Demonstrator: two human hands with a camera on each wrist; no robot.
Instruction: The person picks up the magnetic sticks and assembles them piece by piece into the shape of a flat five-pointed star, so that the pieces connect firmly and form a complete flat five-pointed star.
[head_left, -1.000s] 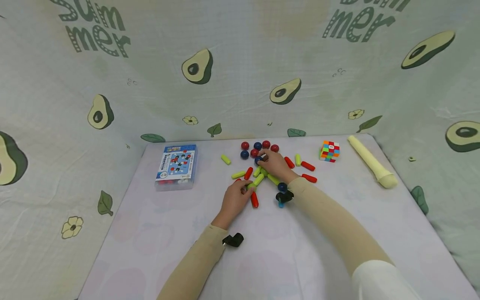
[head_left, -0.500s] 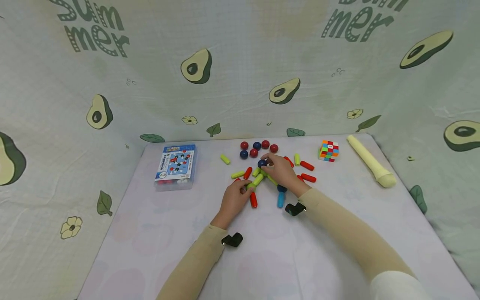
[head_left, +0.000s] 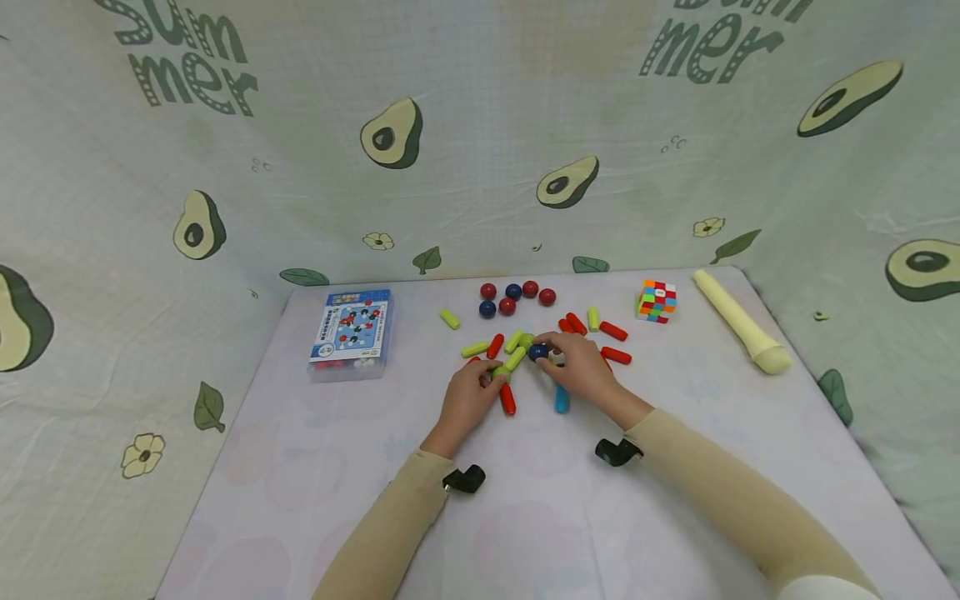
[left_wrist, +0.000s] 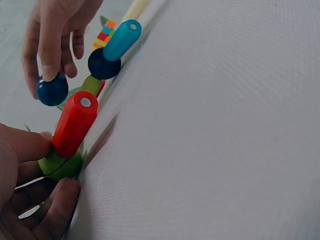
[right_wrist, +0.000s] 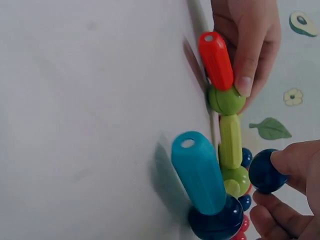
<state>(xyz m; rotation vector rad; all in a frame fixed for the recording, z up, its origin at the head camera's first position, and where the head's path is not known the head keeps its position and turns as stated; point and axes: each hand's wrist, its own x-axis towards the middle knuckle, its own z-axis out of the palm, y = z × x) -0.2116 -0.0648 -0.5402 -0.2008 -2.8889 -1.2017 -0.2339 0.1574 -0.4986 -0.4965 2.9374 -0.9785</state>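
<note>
My left hand (head_left: 467, 400) pinches a green ball (left_wrist: 61, 166) that has a red stick (left_wrist: 76, 124) standing out of it. A green stick (right_wrist: 230, 141) joins this ball to a second green ball (right_wrist: 235, 180). Between the thumb and fingers of my right hand (head_left: 583, 368) is a dark blue ball (right_wrist: 267, 171), held close over the second green ball in the head view. Another dark blue ball (right_wrist: 216, 219) with a light blue stick (right_wrist: 199, 172) is part of the joined pieces; in the head view my right hand hides that ball.
Several red and dark blue balls (head_left: 507, 307) lie at the back. Loose red sticks (head_left: 613, 332) and green sticks (head_left: 450, 319) lie around the joined pieces. A boxed model set (head_left: 351, 335) stands left; a puzzle cube (head_left: 657, 302) and a pale yellow rod (head_left: 742, 321) lie right.
My right hand has picked up the dark blue ball from near the back group and brought it nearer, slightly rightward, to the joined pieces. The left hand has stayed in place.
</note>
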